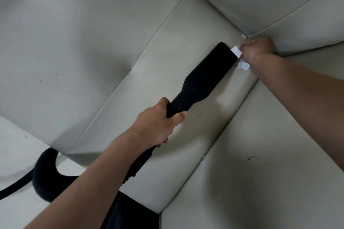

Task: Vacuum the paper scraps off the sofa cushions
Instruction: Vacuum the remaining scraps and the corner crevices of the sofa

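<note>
Left hand (158, 124): wrapped tight round the black wand (178, 107), thumb on top, fingers curled under. I hold it just behind the point where the tube widens into the flat vacuum nozzle (212, 67).

Nozzle: laid low along the seat, its mouth pointing up and to the right, into the corner where the cushions meet.

Right hand (257, 51): reached across to that same corner, seen from the back, knuckles up and fingers curled in. It pinches the paper scraps (236, 53) right at the nozzle mouth. One white piece sits between my fingertips and the nozzle lip, touching both. A second crumpled piece (244, 65) shows just below my hand, beside the nozzle's edge.

Surface: sofa cushions (93, 42) in pale grey, leather-like, smooth, with stitched seams and soft dents. Seat and back panels meet in deep creases. A small white bit (203, 158) is lodged in the crease (223, 128) nearer me, well apart from the nozzle. A dark thread-like fleck (253, 158) lies on the right-hand cushion. A few faint dark specks (40, 80) mark the left panel.

Room: little to see. The black hose (44, 173) loops down behind my left forearm at lower left, over a pale floor (13, 154). Dark cloth (130, 214) shows at the bottom edge.
</note>
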